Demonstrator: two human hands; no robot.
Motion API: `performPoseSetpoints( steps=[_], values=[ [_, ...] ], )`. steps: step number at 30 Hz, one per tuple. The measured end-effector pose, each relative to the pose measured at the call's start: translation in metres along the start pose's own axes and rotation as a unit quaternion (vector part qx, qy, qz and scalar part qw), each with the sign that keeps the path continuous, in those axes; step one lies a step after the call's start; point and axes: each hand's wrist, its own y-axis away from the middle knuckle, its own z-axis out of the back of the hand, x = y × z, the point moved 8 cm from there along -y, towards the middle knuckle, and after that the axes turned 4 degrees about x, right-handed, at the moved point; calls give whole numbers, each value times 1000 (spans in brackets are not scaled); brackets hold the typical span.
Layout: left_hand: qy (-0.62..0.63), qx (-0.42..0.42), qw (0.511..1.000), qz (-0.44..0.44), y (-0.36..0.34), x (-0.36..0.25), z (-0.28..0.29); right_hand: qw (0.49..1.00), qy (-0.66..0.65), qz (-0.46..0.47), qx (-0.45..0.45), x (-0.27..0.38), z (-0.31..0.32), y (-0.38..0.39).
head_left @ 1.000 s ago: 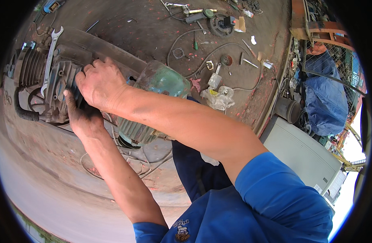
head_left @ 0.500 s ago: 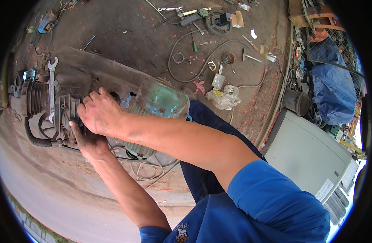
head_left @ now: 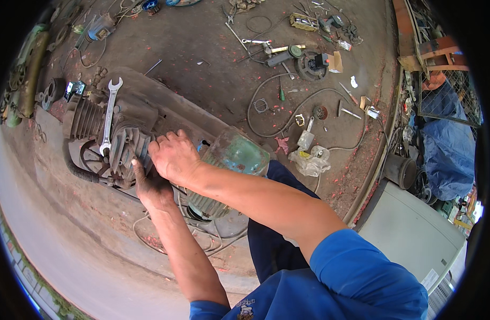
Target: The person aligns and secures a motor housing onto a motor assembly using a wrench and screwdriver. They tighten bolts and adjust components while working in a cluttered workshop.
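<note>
Both hands are right on the finned cylinder head (head_left: 128,151) of a grimy old compressor pump (head_left: 103,140) sitting on the dirt ground (head_left: 213,48). The right hand (head_left: 174,157) lies over the top edge of the fins, fingers curled down onto the metal, knuckles up. Can't tell if it's pinching anything small underneath, the fingertips are hidden. The left hand (head_left: 151,186) comes up from just below the right one, black with grease, with one finger stretched up against the fins and the rest tucked under the right hand, so no clue whether it grips something.

Just left of the hands, an open-ended spanner (head_left: 108,116) rests on top of the pump, lying loose, nobody touching it. Further left is the second ribbed cylinder (head_left: 84,118). Right behind the right wrist sits the greenish electric motor (head_left: 234,160), close against the forearm. Loose wires (head_left: 202,237) trail on the ground under the left forearm.

Well beyond the hands, up and to the right, there's a scatter of tools (head_left: 279,50), a hose loop (head_left: 287,114) and a crumpled plastic bag (head_left: 311,160). Far right, a blue tarp (head_left: 447,154).
</note>
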Motion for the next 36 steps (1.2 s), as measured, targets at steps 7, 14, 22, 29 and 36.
performPoseSetpoints(
  steps=[7, 14, 22, 29, 36],
  values=[
    [69, -26, 997, -28, -3, -8, 17, 999, 16, 34, 38, 17, -2, -8],
    [118, -35, 990, -68, -13, -7, 28, 1000, -11, -13, -16, -1, -2, 2],
    [89, -80, 988, -95, -13, -13, 32, 977, -106, -183, 18, -139, 42, 31],
    [-11, -157, 982, -102, 0, -14, 30, 934, -9, -312, 175, -325, -8, 35],
    [-83, -134, 979, -132, -11, -14, 7, 857, 58, -357, 368, -500, -199, -9]
  ],
)
